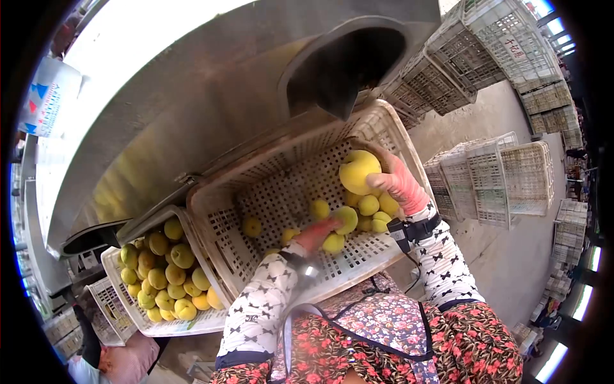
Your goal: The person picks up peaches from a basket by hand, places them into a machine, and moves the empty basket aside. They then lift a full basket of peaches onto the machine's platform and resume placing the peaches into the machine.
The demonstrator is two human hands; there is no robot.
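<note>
A white plastic crate sits in front of me under a metal chute opening. Several yellow peaches lie in its lower right part. My right hand, in a pink glove, grips a large yellow peach raised near the crate's right wall. My left hand, also gloved in pink and blurred, rests among the peaches and touches one yellow peach; whether it grips it I cannot tell. Both forearms wear white patterned sleeves.
A second white crate full of yellow-green peaches stands to the left under another outlet. Stacks of empty white crates stand on the concrete floor at the right and upper right. A big metal machine body fills the upper left.
</note>
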